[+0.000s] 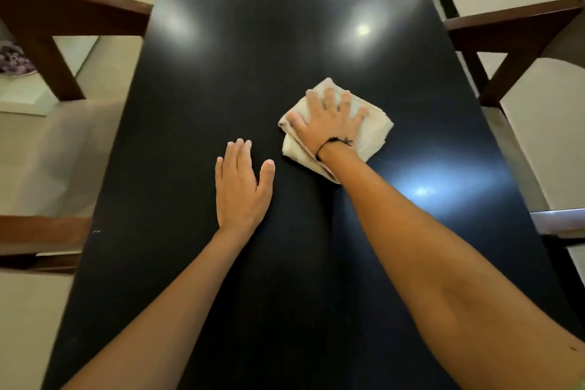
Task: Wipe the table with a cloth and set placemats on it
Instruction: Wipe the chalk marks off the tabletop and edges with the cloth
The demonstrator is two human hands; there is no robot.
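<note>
— Looking down from the head camera, what has the right hand (329, 120) got under it?

— A folded cream cloth (373, 133). The palm lies flat on top with the fingers (345, 98) spread and straight, pressing it onto the table (253, 57). Nothing is curled round the fabric. A thin black cord bracelet (334, 141) circles that wrist.

— Where on the table does the cloth sit?

— Near the middle of the dark glossy top, a little to the right of centre. Its edges stick out past the hand on the far side, on the right, and at the near corner beside the forearm.

— And the left hand (242, 187)?

— Flat too, palm down on bare tabletop, fingers straight and held together, thumb angled out. It holds nothing. It lies nearer the person than the cloth and just to its left, not touching it.

— Anything on the surface besides?

— Bright light reflections on the sheen.

— Around the table?

— Brown wooden chairs: one at the left (47, 28), one at the right (506, 38), over a pale floor (25, 326). At the left edge something purple (14, 60) lies low, too blurred to identify.
</note>
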